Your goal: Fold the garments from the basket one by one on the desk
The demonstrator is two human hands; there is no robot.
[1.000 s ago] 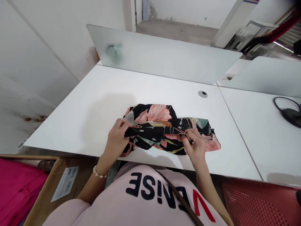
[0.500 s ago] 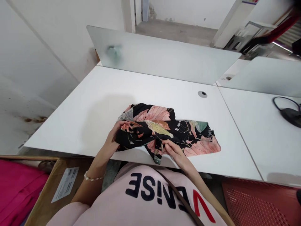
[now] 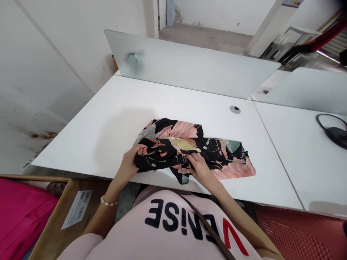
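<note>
Fingers (image 3: 193, 158) of the right hand (image 3: 201, 169) lie pressed together on folded black-and-pink leaf-print fabric (image 3: 179, 135); left hand (image 3: 128, 162) grips its 9 o'clock end, on white rectangular surface (image 3: 135, 101).

"VENISE" is printed across the chest of a pale pink T-shirt (image 3: 162, 231), upside down in view, with a red V and navy remaining letters. A white paper label (image 3: 77, 209) is stuck on a brown cardboard box (image 3: 51, 216); its print is too small to be read.
</note>
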